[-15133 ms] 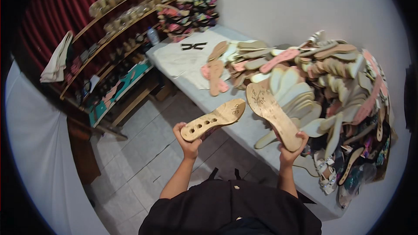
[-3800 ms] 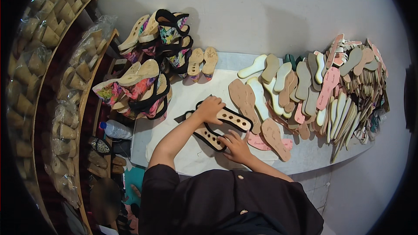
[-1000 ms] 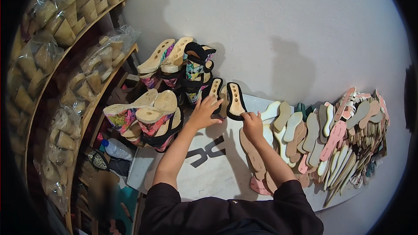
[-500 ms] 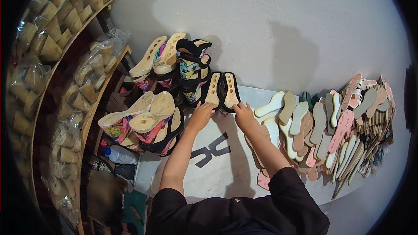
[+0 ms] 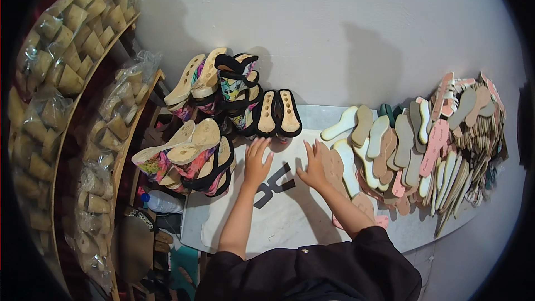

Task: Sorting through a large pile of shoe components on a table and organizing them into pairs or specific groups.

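A pair of wedge sandals (image 5: 278, 113) stands side by side against the wall end of the table, pale soles with holes and black edging facing up. My left hand (image 5: 257, 163) is just on the near side of the pair, empty, fingers apart. Over the table to its right, my right hand (image 5: 314, 165) also holds nothing, with fingers spread. Between and below the hands lie dark cut-out pieces (image 5: 274, 185) on a pale sheet (image 5: 223, 220). Stacked floral wedge sandals (image 5: 192, 147) are left of my left hand. Cream and tan insoles (image 5: 348, 167) lie beside my right hand.
Shelves on the left hold bagged wooden wedge heels (image 5: 75, 19). A clear plastic bottle (image 5: 163, 202) with a blue cap is below the stacked sandals. Piled insoles and straps (image 5: 473, 128) cover the table's right side (image 5: 409, 234). The wall (image 5: 312, 39) rises behind.
Both hands have let go of the pair of sandals and drawn back toward me, fingers opening. The sandals stay standing at the wall. The view has shifted slightly.
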Demonstrator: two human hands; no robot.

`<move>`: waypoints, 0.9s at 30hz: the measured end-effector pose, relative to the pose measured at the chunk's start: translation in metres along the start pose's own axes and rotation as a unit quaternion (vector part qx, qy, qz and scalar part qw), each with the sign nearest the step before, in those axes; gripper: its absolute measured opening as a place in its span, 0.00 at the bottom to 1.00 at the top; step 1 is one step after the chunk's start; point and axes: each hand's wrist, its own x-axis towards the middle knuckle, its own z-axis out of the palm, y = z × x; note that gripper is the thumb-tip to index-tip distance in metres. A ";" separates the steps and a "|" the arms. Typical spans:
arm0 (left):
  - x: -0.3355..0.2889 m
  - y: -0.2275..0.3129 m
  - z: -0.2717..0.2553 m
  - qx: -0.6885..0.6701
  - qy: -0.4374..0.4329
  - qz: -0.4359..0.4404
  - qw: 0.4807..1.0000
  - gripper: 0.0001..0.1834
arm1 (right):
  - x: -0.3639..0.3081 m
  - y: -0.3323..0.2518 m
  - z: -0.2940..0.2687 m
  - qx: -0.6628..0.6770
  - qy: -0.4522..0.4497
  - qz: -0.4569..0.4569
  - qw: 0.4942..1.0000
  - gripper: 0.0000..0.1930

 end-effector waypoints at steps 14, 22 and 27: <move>-0.101 0.147 0.043 -0.147 -0.047 -0.046 0.987 0.14 | -0.214 0.044 -0.188 0.048 0.365 0.129 0.921 0.17; -0.115 0.290 0.126 -0.229 -0.133 0.043 0.963 0.12 | -0.316 0.070 -0.289 -0.003 0.427 0.142 0.893 0.15; -0.162 0.402 0.185 -0.264 -0.123 0.094 0.952 0.10 | -0.388 0.101 -0.378 -0.028 0.445 0.144 0.883 0.14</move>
